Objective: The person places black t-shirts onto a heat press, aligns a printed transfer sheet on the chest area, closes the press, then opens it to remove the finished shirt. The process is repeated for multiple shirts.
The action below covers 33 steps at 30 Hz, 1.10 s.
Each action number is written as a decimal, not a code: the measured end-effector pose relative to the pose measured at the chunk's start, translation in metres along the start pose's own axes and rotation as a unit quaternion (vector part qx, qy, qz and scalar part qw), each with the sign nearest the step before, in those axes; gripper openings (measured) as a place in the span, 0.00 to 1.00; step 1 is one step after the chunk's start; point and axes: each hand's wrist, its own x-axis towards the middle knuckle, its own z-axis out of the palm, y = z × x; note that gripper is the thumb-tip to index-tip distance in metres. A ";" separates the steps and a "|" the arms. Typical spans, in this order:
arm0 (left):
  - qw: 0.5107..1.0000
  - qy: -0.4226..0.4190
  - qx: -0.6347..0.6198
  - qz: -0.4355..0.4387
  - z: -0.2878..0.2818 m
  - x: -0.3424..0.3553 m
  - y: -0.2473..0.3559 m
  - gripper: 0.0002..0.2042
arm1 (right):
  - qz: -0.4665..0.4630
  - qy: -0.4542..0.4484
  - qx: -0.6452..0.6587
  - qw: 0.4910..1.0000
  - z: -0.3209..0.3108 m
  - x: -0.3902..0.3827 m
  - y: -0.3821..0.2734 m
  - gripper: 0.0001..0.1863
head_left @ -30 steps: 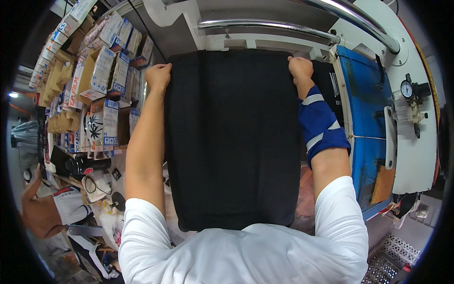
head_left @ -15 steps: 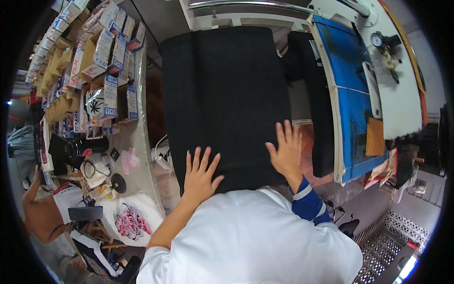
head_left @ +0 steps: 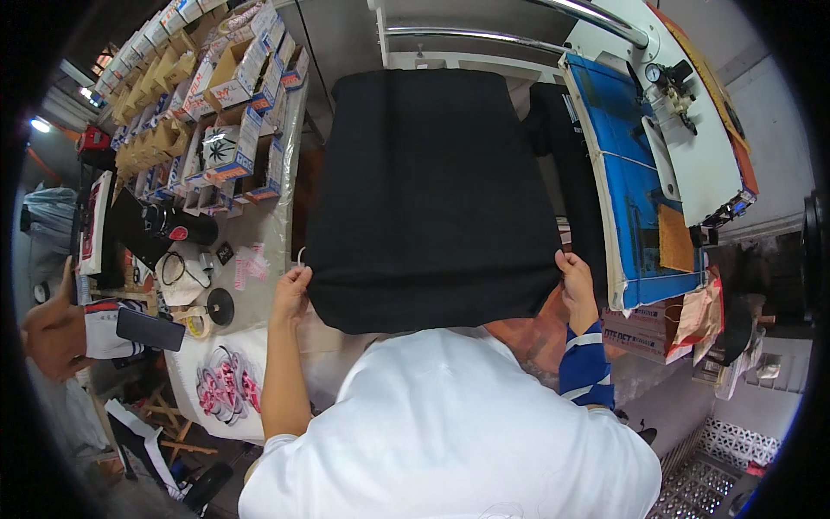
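Note:
A large black cloth (head_left: 428,190) is spread over a flat platen in front of me. My left hand (head_left: 292,292) pinches its near left edge, and my right hand (head_left: 575,281), with a blue striped sleeve on the forearm, grips its near right edge. The near part of the cloth is wrinkled between them. Just to the right lies a second black cloth (head_left: 577,208), partly beside a blue board (head_left: 635,182) on the white press machine.
Metal bars (head_left: 475,39) cross behind the platen. Left, cardboard boxes (head_left: 233,138) and a phone (head_left: 149,330) are near pink printed sheets (head_left: 225,385). A co-worker (head_left: 52,333) is at the far left. A gauge (head_left: 654,73) is on the press.
My hands let go of the cloth's far corners, came back to rest spread on its near part, and now grip its near side edges, which are more wrinkled.

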 end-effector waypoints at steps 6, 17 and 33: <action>0.998 0.015 -0.041 -0.038 -0.012 -0.013 -0.015 0.12 | 0.050 -0.022 0.092 0.994 -0.005 -0.001 0.013 0.08; 0.945 0.199 0.226 0.130 0.020 -0.001 -0.067 0.12 | -0.116 0.139 -0.446 0.876 0.017 0.001 0.034 0.20; 0.999 -0.019 0.019 -0.047 -0.047 -0.018 -0.075 0.15 | 0.262 -0.148 -0.223 0.927 -0.056 -0.051 0.029 0.16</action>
